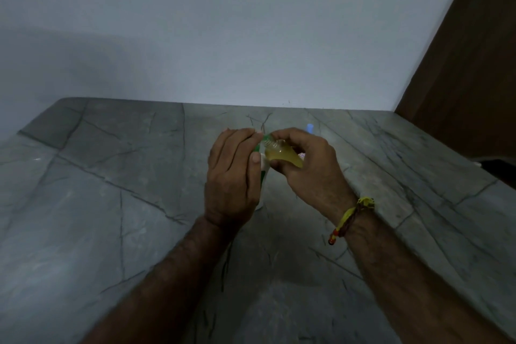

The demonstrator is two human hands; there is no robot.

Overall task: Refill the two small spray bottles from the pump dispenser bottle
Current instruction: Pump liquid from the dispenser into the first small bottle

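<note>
My right hand [304, 167] grips a small clear spray bottle [282, 156] with yellowish liquid inside. It is tilted, with its open threaded neck pointing left. My left hand [233, 176] is wrapped round the white and green pump dispenser bottle [264, 173], which stands on the grey stone table [111, 204]. The left fingers lie over the dispenser's green top, right beside the small bottle's neck. Most of the dispenser is hidden behind my left hand. A small light-blue cap or bottle top [310, 128] shows just behind my right hand.
A pale wall rises behind the table's far edge. A dark brown wooden panel [469, 64] stands at the right. A dark object [499, 167] lies past the table's right edge. A yellow thread band [351, 218] circles my right wrist.
</note>
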